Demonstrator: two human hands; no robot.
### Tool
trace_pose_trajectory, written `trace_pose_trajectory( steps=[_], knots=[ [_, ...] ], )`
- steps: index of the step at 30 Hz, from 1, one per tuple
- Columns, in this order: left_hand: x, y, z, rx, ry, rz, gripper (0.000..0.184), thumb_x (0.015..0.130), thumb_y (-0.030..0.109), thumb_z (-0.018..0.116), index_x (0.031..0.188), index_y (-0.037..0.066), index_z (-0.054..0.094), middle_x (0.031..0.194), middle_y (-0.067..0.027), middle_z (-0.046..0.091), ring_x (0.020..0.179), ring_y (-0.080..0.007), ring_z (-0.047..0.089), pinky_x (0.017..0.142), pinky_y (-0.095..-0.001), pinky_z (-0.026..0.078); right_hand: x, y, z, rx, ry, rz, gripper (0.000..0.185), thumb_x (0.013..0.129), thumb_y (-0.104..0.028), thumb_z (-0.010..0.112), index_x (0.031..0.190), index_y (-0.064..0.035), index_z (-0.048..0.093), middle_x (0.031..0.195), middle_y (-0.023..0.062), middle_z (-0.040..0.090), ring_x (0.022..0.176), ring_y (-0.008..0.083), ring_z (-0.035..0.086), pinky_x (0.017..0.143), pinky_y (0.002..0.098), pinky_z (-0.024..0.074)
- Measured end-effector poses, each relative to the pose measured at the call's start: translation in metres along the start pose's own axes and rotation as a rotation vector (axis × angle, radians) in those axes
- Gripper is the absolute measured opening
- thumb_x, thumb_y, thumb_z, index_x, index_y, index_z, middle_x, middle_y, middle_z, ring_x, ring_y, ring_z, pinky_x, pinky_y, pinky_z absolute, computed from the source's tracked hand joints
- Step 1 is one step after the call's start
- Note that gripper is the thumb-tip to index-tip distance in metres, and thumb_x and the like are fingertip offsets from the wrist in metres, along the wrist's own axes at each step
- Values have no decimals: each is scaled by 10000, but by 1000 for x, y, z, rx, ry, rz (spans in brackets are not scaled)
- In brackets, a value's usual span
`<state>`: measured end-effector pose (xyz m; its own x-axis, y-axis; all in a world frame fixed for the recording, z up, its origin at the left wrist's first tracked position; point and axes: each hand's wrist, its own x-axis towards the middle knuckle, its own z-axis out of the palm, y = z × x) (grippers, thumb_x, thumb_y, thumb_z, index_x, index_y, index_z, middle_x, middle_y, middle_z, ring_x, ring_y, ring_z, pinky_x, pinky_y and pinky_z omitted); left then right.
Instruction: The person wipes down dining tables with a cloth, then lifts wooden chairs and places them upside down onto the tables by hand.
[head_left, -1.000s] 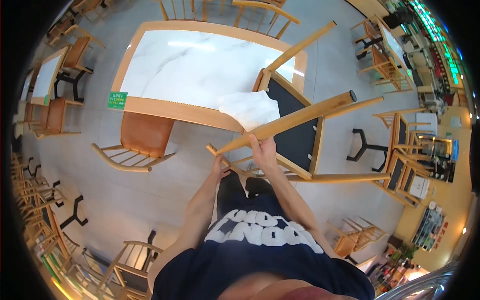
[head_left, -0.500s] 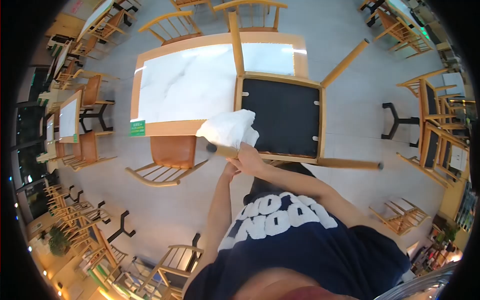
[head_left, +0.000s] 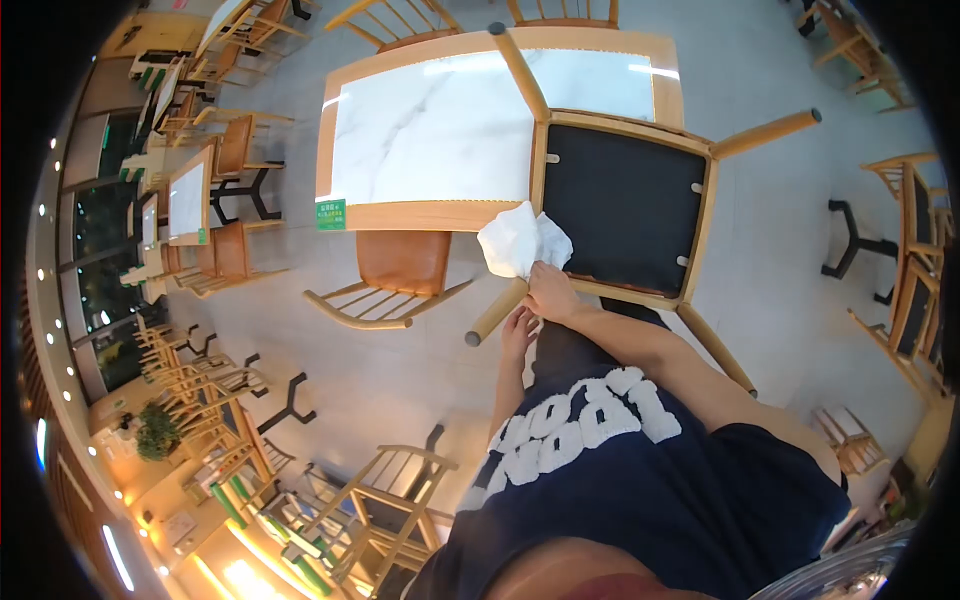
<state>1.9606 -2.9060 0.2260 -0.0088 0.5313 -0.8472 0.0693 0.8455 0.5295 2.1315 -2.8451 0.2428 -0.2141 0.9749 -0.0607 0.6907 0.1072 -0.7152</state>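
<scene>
An upturned wooden chair shows its black seat underside (head_left: 625, 205), with its legs sticking out, and overlaps the right part of the marble-topped table. My right hand (head_left: 552, 293) is closed on a crumpled white cloth (head_left: 510, 240), at the chair's near left corner by the base of a chair leg (head_left: 495, 315). Just below, my left hand (head_left: 518, 330) has its fingers bent against that same leg; part of its grip is hidden.
The marble-topped table (head_left: 430, 215) carries a green sign (head_left: 331, 214) at its near left corner. A brown-seated chair (head_left: 403, 262) stands at its near side. Table-leg frames (head_left: 855, 245) and stacked chairs (head_left: 905, 270) are to the right; more tables and chairs line the left.
The view has shifted, so the table and chair appear farther right and higher. The near left leg now points more downward. Both hands stay by it, the cloth still in my right hand.
</scene>
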Motion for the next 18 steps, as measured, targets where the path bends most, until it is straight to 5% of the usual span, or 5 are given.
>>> trace_pose_trajectory(
  steps=[7, 11, 14, 15, 18],
  knots=[
    [71, -63, -82, 140, -203, -15, 515, 972, 301, 675, 1422, 82, 555, 1183, -60, 717, 912, -146, 688, 710, -280, 518, -5, -21, -24, -151, -10, 113, 582, 775, -283, 771, 1185, 80, 572, 1105, 232, 625, 1091, 396, 611, 888, 507, 533],
    [74, -61, -170, 270, -84, 305, 469, 984, 295, 620, 1347, -1, 621, 1057, -127, 752, 911, -199, 715, 826, -338, 561, -21, -52, -8, -222, 266, 259, 514, 818, -222, 736, 1205, 76, 577, 1141, 252, 616, 1106, 412, 601, 910, 514, 526],
    [71, -62, -250, 354, -14, 368, 492, 967, 300, 638, 1352, -5, 618, 1040, -140, 752, 921, -192, 710, 852, -343, 554, -37, -31, 14, -213, 227, 278, 485, 845, -168, 688, 1233, 93, 561, 1121, 295, 634, 1087, 461, 612, 921, 531, 519],
    [68, -64, -278, 405, 17, 383, 494, 967, 306, 646, 1354, 1, 618, 1046, -140, 752, 924, -194, 710, 855, -339, 552, -44, -36, 16, 32, 228, 431, 464, 852, -111, 627, 1236, 136, 545, 1093, 363, 645, 1067, 510, 628, 931, 542, 512],
    [54, -69, -342, 388, 107, 405, 484, 972, 313, 661, 1350, 14, 624, 1082, -145, 752, 964, -199, 709, 876, -337, 551, -58, -68, 19, 40, 303, 673, 436, 851, -64, 589, 1224, 157, 546, 1076, 415, 639, 1072, 533, 635, 938, 535, 512]
  ],
)
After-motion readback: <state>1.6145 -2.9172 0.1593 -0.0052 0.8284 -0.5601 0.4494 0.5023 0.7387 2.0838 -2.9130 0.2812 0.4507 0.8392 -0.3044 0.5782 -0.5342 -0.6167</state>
